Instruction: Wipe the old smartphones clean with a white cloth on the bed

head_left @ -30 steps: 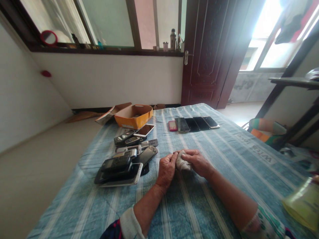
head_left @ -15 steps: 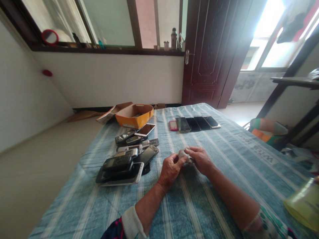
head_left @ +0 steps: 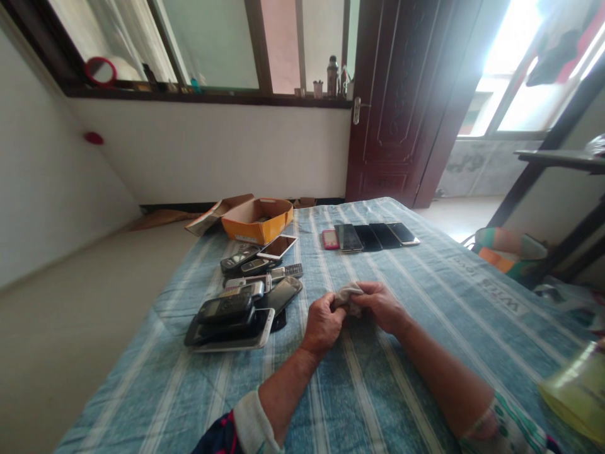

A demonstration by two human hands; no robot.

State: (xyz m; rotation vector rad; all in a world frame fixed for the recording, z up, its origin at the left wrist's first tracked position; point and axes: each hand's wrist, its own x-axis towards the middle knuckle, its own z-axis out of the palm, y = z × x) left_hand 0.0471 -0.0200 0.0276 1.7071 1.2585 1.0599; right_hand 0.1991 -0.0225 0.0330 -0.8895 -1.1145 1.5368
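A crumpled whitish cloth (head_left: 348, 292) is bunched between my two hands, just above the bed's striped blue cover. My left hand (head_left: 324, 323) has its fingers closed on the cloth's left side. From the right, my right hand (head_left: 382, 307) pinches the same cloth between thumb and fingers. Whether something is wrapped inside the cloth is hidden. To the left lies a pile of old mobile phones (head_left: 227, 311), stacked and overlapping. Beyond my hands, several dark smartphones (head_left: 370, 237) lie side by side in a row, with a small pink-edged item (head_left: 330, 239) at its left end.
An open orange cardboard box (head_left: 258, 221) stands at the far left of the striped blue cover (head_left: 312, 391). A yellow translucent bag (head_left: 579, 388) lies at the right edge. Behind are a brown door (head_left: 394, 101) and a window sill with small items.
My fingers have shifted on the cloth; more of it now shows above my left thumb. The phones and box stay where they were, and the view has tilted slightly.
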